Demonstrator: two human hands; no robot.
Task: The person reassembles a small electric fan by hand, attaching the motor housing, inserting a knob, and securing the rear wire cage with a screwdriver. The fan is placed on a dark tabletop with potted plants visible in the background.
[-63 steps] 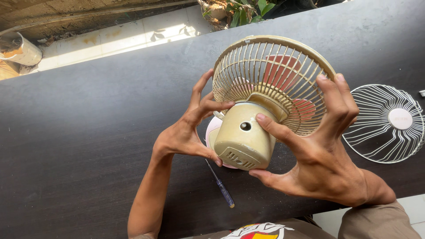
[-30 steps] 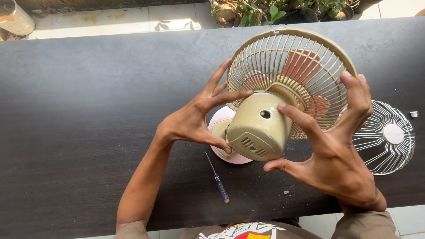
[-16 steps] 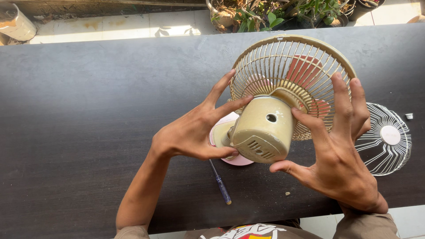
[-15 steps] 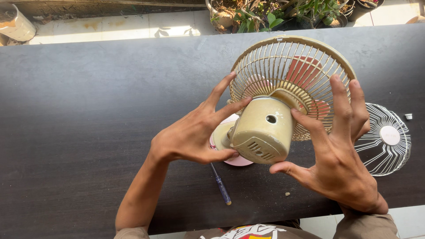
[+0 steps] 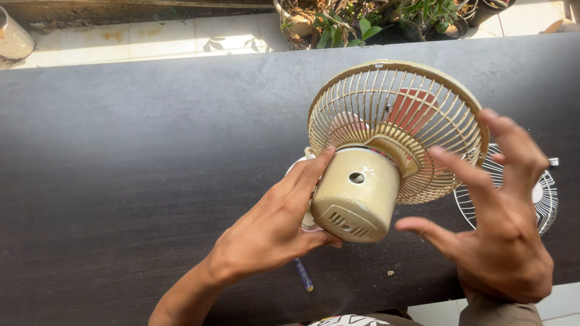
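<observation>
A small beige table fan (image 5: 356, 193) stands on a dark table (image 5: 121, 151) with its motor housing turned toward me. Red blades (image 5: 411, 111) show through its beige rear grille (image 5: 393, 90). My left hand (image 5: 272, 229) cups the left side of the motor housing, fingers along it and thumb under its lower edge. My right hand (image 5: 501, 229) hovers just right of the housing with fingers spread, touching nothing.
A white wire front grille (image 5: 544, 199) lies flat on the table behind my right hand. A small blue-handled screwdriver (image 5: 303, 274) lies near the front edge under my left hand. Potted plants (image 5: 362, 18) stand beyond the far edge, on a sunlit tiled floor.
My right hand has come off the motor housing and grille and now hangs apart with fingers spread. The left hand stays on the housing. The fan has hardly moved.
</observation>
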